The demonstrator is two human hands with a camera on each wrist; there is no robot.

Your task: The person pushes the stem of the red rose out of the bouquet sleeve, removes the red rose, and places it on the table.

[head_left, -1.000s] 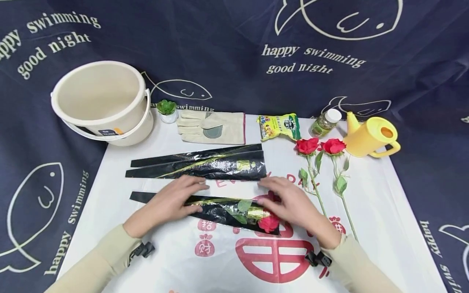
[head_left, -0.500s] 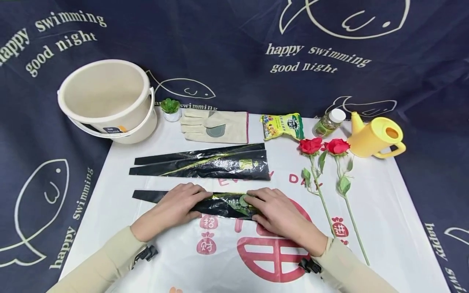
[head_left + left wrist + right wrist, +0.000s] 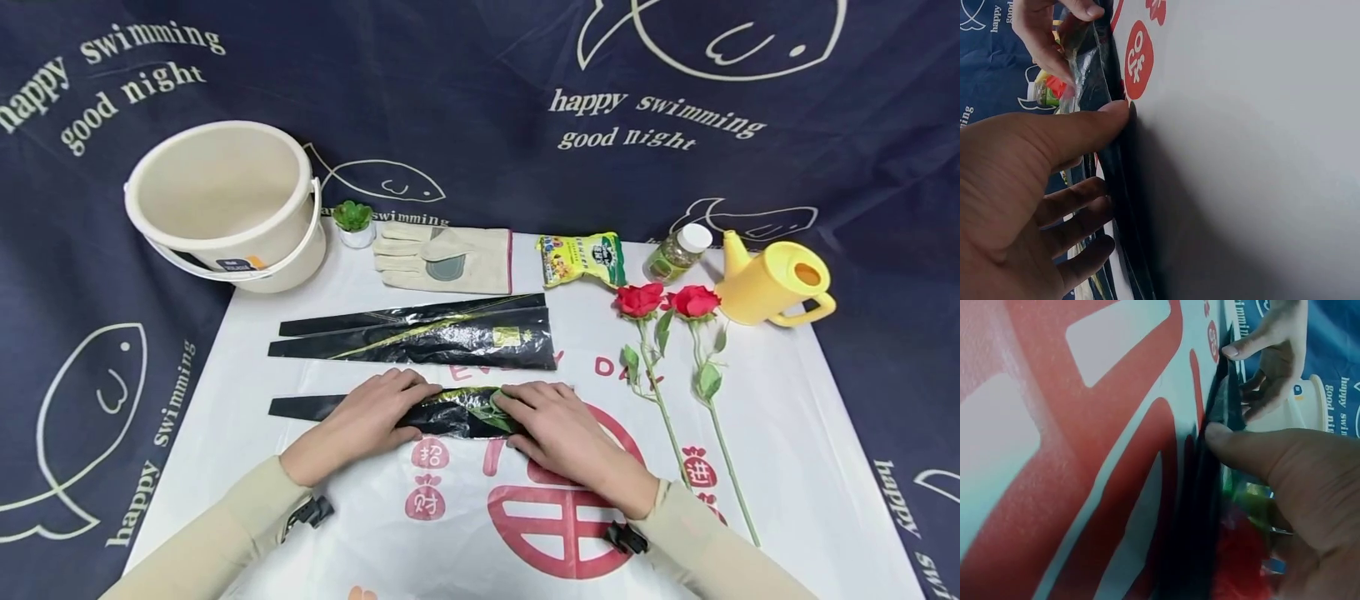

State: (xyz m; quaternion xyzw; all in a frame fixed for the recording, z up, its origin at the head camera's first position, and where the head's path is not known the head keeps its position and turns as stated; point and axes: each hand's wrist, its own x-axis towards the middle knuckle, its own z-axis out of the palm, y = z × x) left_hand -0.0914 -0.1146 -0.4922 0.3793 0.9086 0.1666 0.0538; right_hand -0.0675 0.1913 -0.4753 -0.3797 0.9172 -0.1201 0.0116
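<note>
In the head view a black flower sleeve [image 3: 459, 419] with gold trim and a clear front lies crosswise, close over the white tablecloth. Green leaves show through its middle. My left hand [image 3: 369, 419] grips it left of centre, thumb on the near edge and fingers over the far edge. Toward its wide end my right hand [image 3: 561, 427] holds it the same way and hides that end from above. The right wrist view shows a red rose [image 3: 1241, 559] inside the sleeve, below my thumb. Farther back lie two more black sleeves [image 3: 420, 337], overlapping each other.
Two red roses [image 3: 693, 302] with long stems lie to the right. Along the back stand a beige bucket [image 3: 225, 229], a small potted plant [image 3: 354, 223], a work glove [image 3: 450, 260], a yellow packet [image 3: 581, 260], a jar [image 3: 677, 252] and a yellow watering can [image 3: 776, 283].
Both hands have come down onto the near sleeve and taken hold of it. The sleeve has straightened and shifted slightly away from me. My right hand now covers the rose head.
</note>
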